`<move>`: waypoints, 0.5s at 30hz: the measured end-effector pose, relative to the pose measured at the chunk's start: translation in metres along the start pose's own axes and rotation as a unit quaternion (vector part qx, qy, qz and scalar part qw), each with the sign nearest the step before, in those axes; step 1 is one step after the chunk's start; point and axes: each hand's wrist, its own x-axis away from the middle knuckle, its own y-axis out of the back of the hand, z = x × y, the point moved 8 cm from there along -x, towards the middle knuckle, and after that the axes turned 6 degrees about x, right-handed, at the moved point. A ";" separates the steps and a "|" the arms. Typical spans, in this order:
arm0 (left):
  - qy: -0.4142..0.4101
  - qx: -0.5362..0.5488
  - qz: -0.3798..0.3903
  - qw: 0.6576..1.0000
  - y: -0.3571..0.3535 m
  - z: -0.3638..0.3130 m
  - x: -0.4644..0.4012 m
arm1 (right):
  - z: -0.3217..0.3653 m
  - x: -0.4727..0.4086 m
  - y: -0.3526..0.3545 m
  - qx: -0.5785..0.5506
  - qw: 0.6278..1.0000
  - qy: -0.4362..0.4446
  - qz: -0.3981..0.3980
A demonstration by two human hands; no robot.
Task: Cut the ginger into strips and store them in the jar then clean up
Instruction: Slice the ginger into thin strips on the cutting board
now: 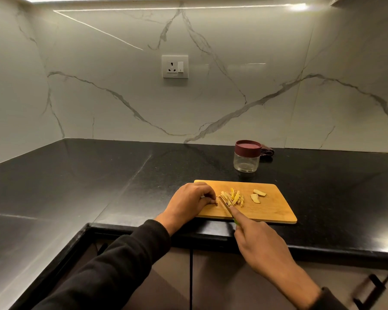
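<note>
Your left hand (pixel 189 201) sits curled at the left end of the wooden cutting board (pixel 276 211), fingertips pinching a small piece of ginger (pixel 215 202) down against the wood, while your right hand (pixel 259 240) grips the green-handled knife (pixel 226 206), index finger stretched along its spine and the blade angled down right beside that piece. Just right of the blade lies the pile of cut ginger strips (pixel 232 198), with two uncut ginger slices (pixel 257 195) farther right on the board. Beyond the board on the black countertop (pixel 99 175), the clear jar (pixel 246 161) stands upright with its maroon lid (pixel 248 148) on, a dark cloth (pixel 267 151) just behind it.
</note>
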 end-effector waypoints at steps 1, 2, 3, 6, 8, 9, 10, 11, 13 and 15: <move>0.002 0.001 -0.001 1.000 0.000 0.000 0.000 | 0.002 -0.002 0.000 -0.001 1.000 0.002 -0.001; 0.004 0.001 -0.003 1.000 0.001 0.000 0.000 | 0.005 -0.004 0.000 0.000 1.000 0.004 -0.003; 0.005 0.000 -0.005 1.000 0.001 0.001 0.000 | 0.008 -0.006 0.000 0.004 1.000 0.006 -0.004; 0.005 -0.001 -0.008 1.000 0.001 0.000 0.000 | 0.015 -0.014 -0.004 0.010 1.000 0.011 0.007; 0.008 -0.001 -0.009 1.000 0.001 0.001 0.000 | 0.018 -0.018 -0.006 0.016 1.000 0.011 0.011; 0.011 -0.001 -0.009 1.000 0.001 0.002 0.000 | 0.019 -0.020 -0.006 0.019 1.000 0.012 0.012; 0.012 -0.001 -0.009 1.000 0.001 0.002 0.000 | 0.020 -0.022 -0.007 0.021 1.000 0.013 0.013; 0.013 -0.002 -0.009 1.000 0.000 0.002 0.000 | 0.021 -0.024 -0.007 0.024 1.000 0.014 0.014; 0.014 -0.001 -0.012 1.000 0.001 0.003 0.000 | 0.021 -0.027 -0.009 0.028 0.999 0.012 0.015; 0.015 -0.003 -0.012 1.000 0.000 0.003 0.000 | 0.021 -0.030 -0.010 0.029 0.999 0.011 0.013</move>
